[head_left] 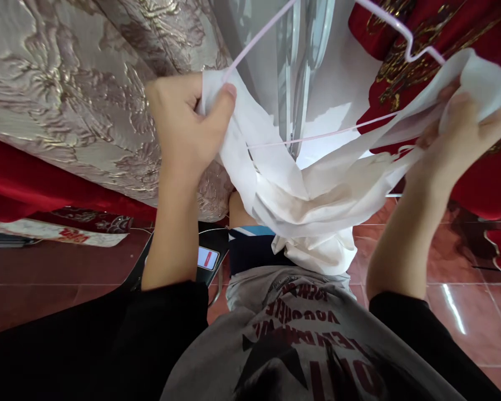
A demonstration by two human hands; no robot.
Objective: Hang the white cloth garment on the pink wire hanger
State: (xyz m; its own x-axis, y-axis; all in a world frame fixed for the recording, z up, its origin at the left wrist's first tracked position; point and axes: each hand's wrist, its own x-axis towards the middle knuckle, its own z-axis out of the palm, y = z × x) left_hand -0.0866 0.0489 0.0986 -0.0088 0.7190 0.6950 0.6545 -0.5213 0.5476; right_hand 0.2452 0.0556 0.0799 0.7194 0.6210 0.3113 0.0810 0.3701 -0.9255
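Note:
Stretched between my hands is a white garment (284, 206); its exact kind I cannot make out. A thin pale pink clothes hanger (261, 38) runs through it, the lower bar crossing the gap between its two sides. My left hand (192, 120) is closed on one edge, thumb pressed on the cloth beside the hanger's left end. Over on the other side, my right hand (459, 131) grips the bunched cloth near the hanger's right notch, its fingers partly hidden in the folds. The garment's lower part hangs down in front of my grey shirt (300, 328).
Beige embossed fabric (79, 100) hangs at the left. Red fabric with gold decoration (430, 44) hangs at the right. Grey metal legs (300, 83) stand behind the garment. A lit phone (207, 258) lies on a black seat (217, 236) above the red tiled floor (463, 256).

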